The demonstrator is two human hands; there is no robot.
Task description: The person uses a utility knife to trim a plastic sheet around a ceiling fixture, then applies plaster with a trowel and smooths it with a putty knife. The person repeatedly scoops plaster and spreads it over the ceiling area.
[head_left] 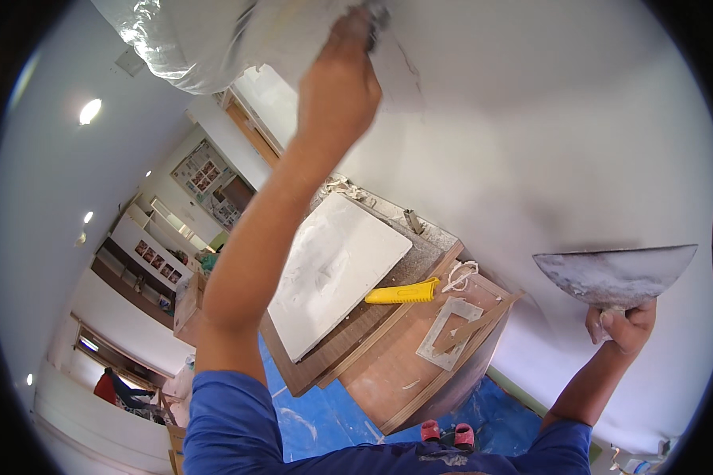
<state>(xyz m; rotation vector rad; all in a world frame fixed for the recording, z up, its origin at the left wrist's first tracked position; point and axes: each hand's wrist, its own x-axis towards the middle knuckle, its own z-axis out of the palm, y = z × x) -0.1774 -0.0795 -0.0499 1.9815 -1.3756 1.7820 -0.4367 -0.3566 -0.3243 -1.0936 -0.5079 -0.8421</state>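
Observation:
High against the white wall (515, 119), my left hand (345, 79) closes its fingers round a small dark object (376, 22). The object's kind is hard to tell, as the fingers cover part of it and it is blurred. A thin dark line runs down the wall beside it. On the right, my right hand (630, 326) grips the handle of a wide putty knife (616, 273). Its broad blade points up, close to the wall, and is smeared with white compound. Both arms are stretched out in blue sleeves.
Below stands a wooden cabinet (388, 388) holding a white board (337, 265), a yellow utility knife (402, 291) and a pale rectangular frame (445, 336). Blue sheeting (301, 423) covers the floor. Clear plastic (186, 47) hangs at upper left; shelves stand beyond.

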